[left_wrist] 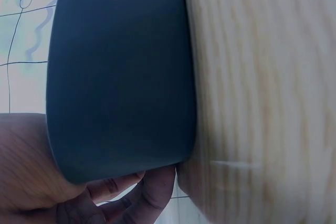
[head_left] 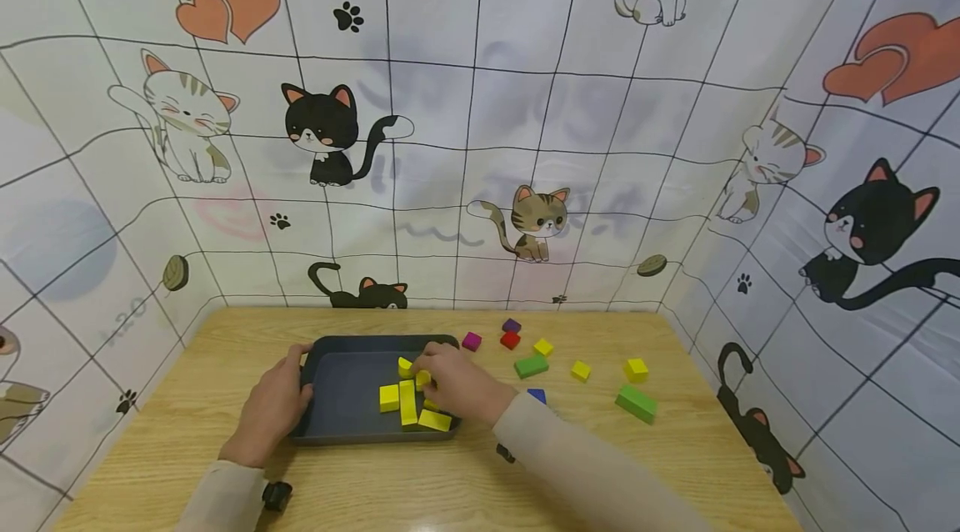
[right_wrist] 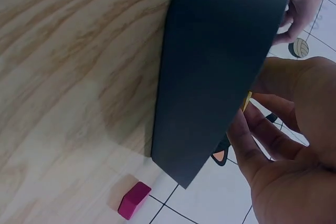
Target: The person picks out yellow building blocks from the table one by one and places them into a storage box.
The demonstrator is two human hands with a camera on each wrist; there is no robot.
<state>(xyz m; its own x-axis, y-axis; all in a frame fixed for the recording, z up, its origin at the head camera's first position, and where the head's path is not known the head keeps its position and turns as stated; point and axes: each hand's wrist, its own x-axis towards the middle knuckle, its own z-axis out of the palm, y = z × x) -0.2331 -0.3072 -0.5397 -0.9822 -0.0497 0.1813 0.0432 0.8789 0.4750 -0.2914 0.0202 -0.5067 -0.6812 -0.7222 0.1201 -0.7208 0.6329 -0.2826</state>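
Observation:
A dark grey tray (head_left: 341, 403) lies on the wooden table, with several yellow blocks (head_left: 408, 405) gathered in its right half. My left hand (head_left: 272, 403) grips the tray's left side, the thumb at the rim and the fingers around the outer wall. Over the right part of the tray, my right hand (head_left: 461, 382) pinches a yellow block (right_wrist: 246, 101); the right wrist view shows only a sliver of it between the fingertips, above the tray wall. The right hand covers part of the yellow group and of the tray's right rim.
Right of the tray lie a magenta block (head_left: 472, 341), a red one (head_left: 510, 340), a purple one (head_left: 512, 325), green blocks (head_left: 636, 404), yellow cubes (head_left: 636, 369) and a blue block (head_left: 536, 394) partly behind the right sleeve. A cat-printed cloth (head_left: 435, 140) stands behind the table.

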